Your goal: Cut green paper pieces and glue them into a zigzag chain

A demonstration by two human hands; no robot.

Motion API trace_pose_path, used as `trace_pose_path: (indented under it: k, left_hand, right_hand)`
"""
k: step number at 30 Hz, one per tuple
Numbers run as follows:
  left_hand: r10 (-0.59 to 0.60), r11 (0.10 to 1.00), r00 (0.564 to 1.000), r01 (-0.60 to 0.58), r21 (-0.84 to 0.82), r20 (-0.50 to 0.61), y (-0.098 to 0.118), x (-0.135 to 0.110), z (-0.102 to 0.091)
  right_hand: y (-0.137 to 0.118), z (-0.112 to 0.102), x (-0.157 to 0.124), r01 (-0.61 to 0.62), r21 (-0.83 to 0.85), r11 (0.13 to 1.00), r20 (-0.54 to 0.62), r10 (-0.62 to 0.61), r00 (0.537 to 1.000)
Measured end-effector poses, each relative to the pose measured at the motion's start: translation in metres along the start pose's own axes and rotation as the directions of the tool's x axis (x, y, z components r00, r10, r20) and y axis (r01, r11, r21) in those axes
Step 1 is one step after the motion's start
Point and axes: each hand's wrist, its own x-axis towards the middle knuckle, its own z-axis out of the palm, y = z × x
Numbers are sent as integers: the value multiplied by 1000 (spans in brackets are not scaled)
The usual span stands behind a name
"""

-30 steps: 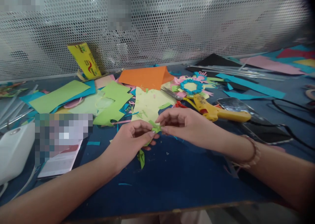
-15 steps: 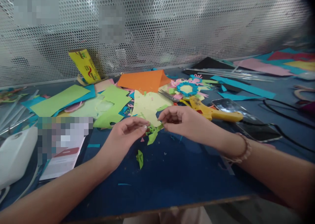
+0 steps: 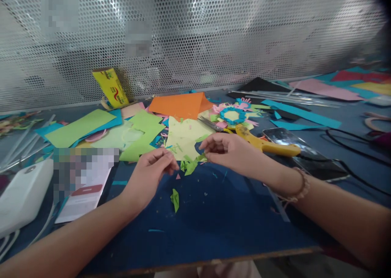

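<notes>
My right hand pinches a small green paper piece at its upper end, just above the blue table. A little to the left, my left hand has its fingers curled together; nothing shows in them. Another small green paper scrap lies on the table below the hands. A pale yellow sheet lies just behind them.
Green sheets, a folded orange sheet, a blue and pink paper flower, scissors, a yellow glue gun and a phone crowd the back. A white device and a leaflet lie left. A perforated metal wall stands behind.
My left hand has let go of the green piece and drawn left; the piece now hangs from my right hand alone. The view has shifted slightly.
</notes>
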Motion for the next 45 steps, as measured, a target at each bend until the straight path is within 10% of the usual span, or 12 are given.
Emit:
trace_pose_path:
  k: [17,32,45]
  left_hand:
    - [-65,991,995,56,121,73,-3,3,1]
    - [-83,953,994,99,-287,67,4,-1,9]
    - [-60,998,998,59,-30,-35,-2,2,-1]
  right_hand:
    - [0,1,1,-14,11,1000,12,14,1000]
    - [7,0,2,5,2,1000,19,-5,1000]
    - [7,-2,2,-22,113,993,39,17,999]
